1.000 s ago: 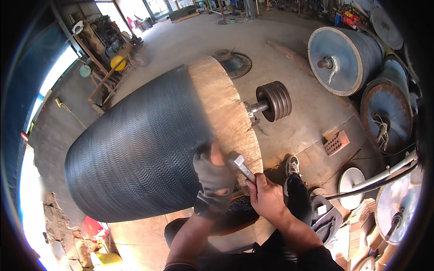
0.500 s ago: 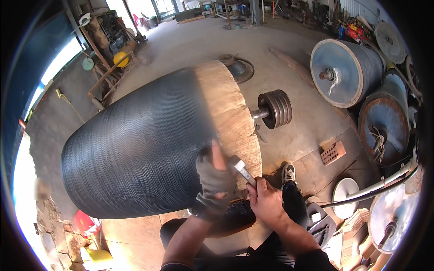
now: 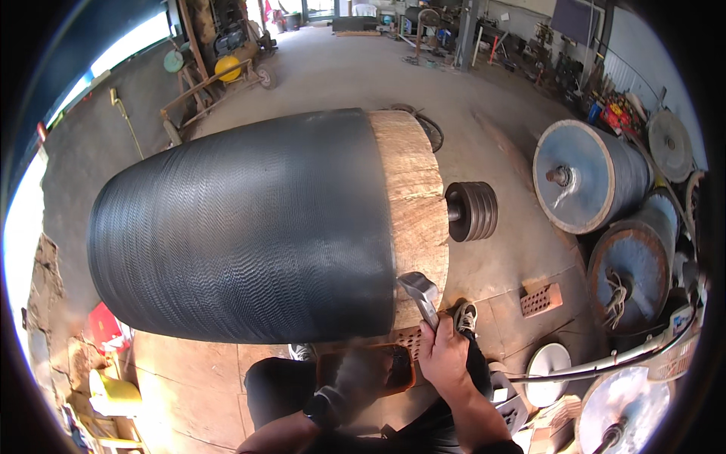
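Note:
A large drum lies on its side in front of me, with a ridged black covering (image 3: 249,227) and a bare wooden band (image 3: 414,197) at its right end. My right hand (image 3: 446,354) is closed round a hammer (image 3: 420,291), whose metal head rests over the lower part of the wood near the edge of the covering. Below the drum, my gloved left hand (image 3: 355,372) is over a shallow orange-rimmed container (image 3: 408,384) between my knees. Motion smears its fingers, so what they hold cannot be made out. Dark contents show in the container.
A grooved pulley (image 3: 473,212) sticks out on a shaft from the drum's right end. A perforated brick (image 3: 541,300) lies on the floor to the right. Beyond it stand large rollers (image 3: 575,178) and round discs (image 3: 548,371). A yellow container (image 3: 113,393) is at lower left.
My left hand has left the drum near the covering's edge and dropped to the container. The right hand keeps the hammer, its head now over the wood. The view has shifted.

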Action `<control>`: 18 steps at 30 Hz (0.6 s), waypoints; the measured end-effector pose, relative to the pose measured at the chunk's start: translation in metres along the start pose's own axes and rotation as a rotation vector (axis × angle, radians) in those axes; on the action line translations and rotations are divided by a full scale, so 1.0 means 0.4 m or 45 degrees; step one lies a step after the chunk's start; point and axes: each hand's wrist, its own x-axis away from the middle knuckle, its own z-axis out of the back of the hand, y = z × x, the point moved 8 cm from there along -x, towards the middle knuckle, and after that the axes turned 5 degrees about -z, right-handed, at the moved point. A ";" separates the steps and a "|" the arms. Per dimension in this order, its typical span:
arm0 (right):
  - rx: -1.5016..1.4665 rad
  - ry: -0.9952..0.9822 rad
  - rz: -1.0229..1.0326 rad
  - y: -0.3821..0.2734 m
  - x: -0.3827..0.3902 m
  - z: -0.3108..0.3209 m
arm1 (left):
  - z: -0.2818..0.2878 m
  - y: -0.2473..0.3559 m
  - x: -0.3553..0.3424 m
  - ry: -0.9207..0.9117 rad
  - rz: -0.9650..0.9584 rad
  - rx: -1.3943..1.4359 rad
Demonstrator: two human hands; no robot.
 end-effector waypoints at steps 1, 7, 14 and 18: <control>-0.003 0.028 0.009 -0.005 0.010 0.004 | -0.023 0.004 0.008 -0.153 0.004 0.002; 0.029 0.007 -0.029 0.009 0.008 -0.010 | -0.207 -0.095 0.048 0.462 -0.135 0.514; -0.062 0.151 -0.041 0.005 0.025 -0.017 | -0.031 0.020 -0.045 0.215 -0.059 0.250; -0.087 0.062 -0.110 0.024 0.012 -0.026 | 0.119 0.080 -0.017 0.417 -0.092 0.173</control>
